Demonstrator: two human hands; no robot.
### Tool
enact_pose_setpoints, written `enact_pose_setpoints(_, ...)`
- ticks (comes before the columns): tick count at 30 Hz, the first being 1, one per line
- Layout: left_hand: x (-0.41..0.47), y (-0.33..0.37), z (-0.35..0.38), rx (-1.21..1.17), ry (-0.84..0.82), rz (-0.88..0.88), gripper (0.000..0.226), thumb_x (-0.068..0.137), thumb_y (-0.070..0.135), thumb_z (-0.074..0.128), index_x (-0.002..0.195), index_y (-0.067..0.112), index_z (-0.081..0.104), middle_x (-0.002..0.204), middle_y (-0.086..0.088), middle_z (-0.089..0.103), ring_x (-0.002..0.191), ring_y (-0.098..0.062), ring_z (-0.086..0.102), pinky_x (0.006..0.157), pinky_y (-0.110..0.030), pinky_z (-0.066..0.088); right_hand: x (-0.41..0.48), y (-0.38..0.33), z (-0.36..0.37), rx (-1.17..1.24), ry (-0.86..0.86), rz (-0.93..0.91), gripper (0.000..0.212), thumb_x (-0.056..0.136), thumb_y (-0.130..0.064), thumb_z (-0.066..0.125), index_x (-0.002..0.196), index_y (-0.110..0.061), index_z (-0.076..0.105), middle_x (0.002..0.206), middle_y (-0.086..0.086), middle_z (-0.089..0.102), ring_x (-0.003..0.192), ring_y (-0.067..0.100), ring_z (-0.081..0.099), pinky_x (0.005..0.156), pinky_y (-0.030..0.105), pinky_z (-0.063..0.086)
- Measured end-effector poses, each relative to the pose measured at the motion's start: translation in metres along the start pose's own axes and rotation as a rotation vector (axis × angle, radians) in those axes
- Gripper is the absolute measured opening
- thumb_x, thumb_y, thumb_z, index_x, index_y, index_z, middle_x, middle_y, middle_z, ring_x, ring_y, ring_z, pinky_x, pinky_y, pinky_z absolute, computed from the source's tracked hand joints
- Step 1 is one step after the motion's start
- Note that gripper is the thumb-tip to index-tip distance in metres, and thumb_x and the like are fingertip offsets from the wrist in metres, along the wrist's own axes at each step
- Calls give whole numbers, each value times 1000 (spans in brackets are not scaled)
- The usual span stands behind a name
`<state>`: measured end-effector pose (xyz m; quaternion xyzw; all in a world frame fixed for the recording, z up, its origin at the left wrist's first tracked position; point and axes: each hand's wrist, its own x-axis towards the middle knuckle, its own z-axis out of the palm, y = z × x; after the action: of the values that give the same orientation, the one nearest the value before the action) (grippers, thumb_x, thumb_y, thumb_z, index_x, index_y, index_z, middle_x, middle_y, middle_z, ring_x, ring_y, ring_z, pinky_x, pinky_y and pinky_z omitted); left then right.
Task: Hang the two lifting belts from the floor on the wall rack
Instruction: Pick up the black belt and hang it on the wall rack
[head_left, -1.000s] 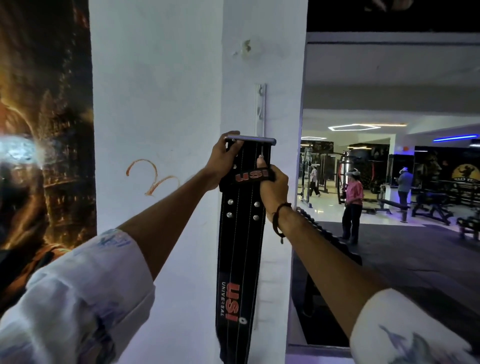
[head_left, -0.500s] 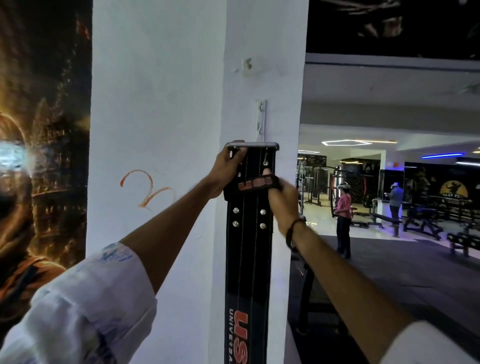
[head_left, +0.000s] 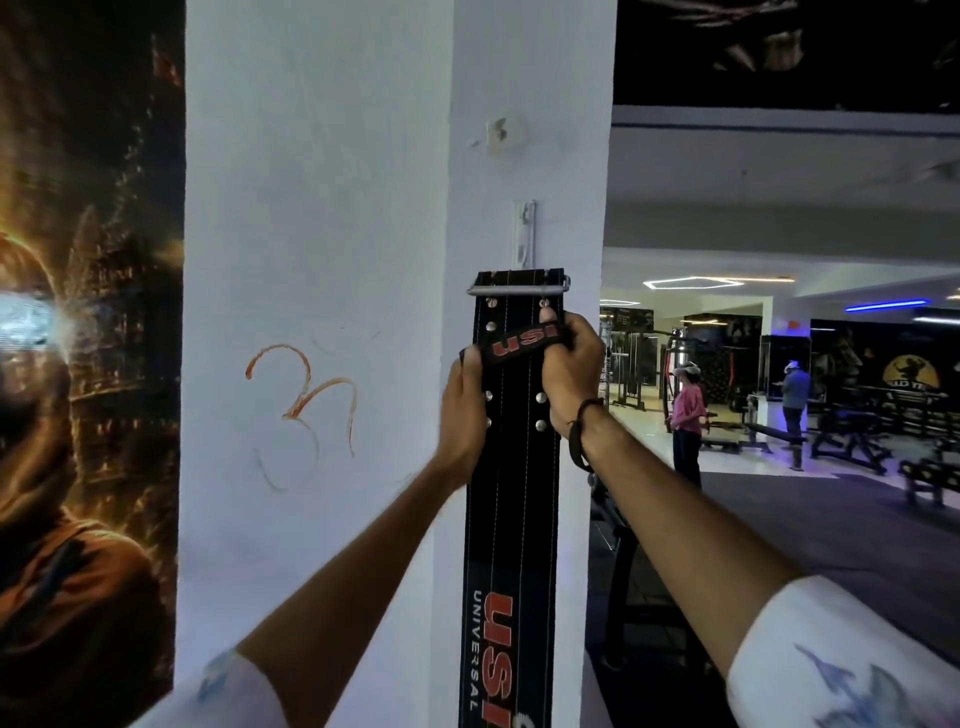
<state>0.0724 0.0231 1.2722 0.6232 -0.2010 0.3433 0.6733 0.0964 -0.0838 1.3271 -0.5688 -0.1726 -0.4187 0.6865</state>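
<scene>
Belt (head_left: 511, 467) in both hands, wall rack (head_left: 525, 231) just above buckle (head_left: 518, 287).

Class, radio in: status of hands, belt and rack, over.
Both hands, left and right, gripping belt below buckle. Belt upright on pillar, just under rack. Nothing blocking.

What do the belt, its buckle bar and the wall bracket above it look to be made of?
Belt: stiff black leather or a synthetic like it, matte, with stitched lines and metal rivets.
Buckle bar: bare metal, a smooth silvery roller with a dull shine.
Wall bracket: probably metal painted white like the pillar; too small to be sure.
</scene>
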Motion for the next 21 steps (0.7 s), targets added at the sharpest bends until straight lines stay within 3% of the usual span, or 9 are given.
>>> enact_pose_setpoints(2, -36, -32, -12, 148, -104, 47, 40, 101, 52, 37, 110, 19, 58, 96, 9, 67, 85, -3, 63, 74, -15, 51, 6, -3, 0, 0, 10, -16, 26, 95, -35, 61, 96, -10, 69, 82, -5, 66, 81, 13, 61, 71, 27, 49)
enact_pose_setpoints(6, -77, -77, -43, 361, -385, -74, 45, 95, 60, 41, 103, 20, 61, 83, 6, 69, 75, -10, 68, 62, -45, 57, 14, -3, -8, -10, 28, -12, 23, 97, -34, 59, 96, -13, 68, 78, -12, 61, 78, 7, 56, 69, 23, 45)
enact_pose_setpoints(8, -59, -62, -35, 334, -316, -72, 46, 93, 66, 43, 105, 24, 61, 90, 5, 72, 82, -14, 70, 70, -45, 60, 12, 1, -7, -14, 18, 6, 22, 97, -34, 59, 96, -14, 68, 77, -12, 61, 76, 6, 56, 69, 24, 46)
enact_pose_setpoints(11, -2, -19, -11, 140, -76, -51, 52, 91, 68, 46, 116, 24, 62, 106, 1, 72, 98, -17, 70, 87, -41, 58, 3, 10, 1, -12, -9, 26, 23, 95, -35, 61, 97, -14, 70, 83, -4, 68, 82, 16, 64, 75, 35, 53)
enact_pose_setpoints(13, 27, 0, -7, 106, -14, -5, 42, 91, 55, 52, 120, 25, 55, 114, -5, 69, 104, -22, 69, 92, -48, 57, 0, 10, 2, 17, 1, 54, 25, 95, -38, 60, 99, -16, 71, 90, 3, 72, 90, 26, 68, 77, 40, 57)
enact_pose_setpoints(16, 42, 3, -5, 85, -108, 36, 30, 97, 24, 54, 127, 23, 47, 113, -11, 68, 99, -30, 71, 86, -53, 59, 7, 5, -2, 47, 19, 82, 25, 96, -37, 59, 103, -15, 70, 96, 6, 73, 97, 29, 69, 81, 42, 58)
enact_pose_setpoints(18, 38, 5, 1, 58, -80, 92, 30, 99, 21, 52, 129, 19, 48, 114, -7, 68, 101, -23, 70, 90, -47, 59, 9, 3, -2, 81, 36, 87, 27, 95, -37, 61, 102, -13, 71, 95, 7, 72, 96, 27, 69, 82, 40, 57)
enact_pose_setpoints(21, 1, -15, 3, 107, -16, 78, 31, 102, 42, 49, 122, 20, 55, 102, 8, 70, 92, 0, 68, 84, -32, 57, 10, -1, 1, 77, 49, 52, 27, 94, -37, 63, 96, -11, 72, 83, 0, 68, 85, 19, 64, 76, 35, 54)
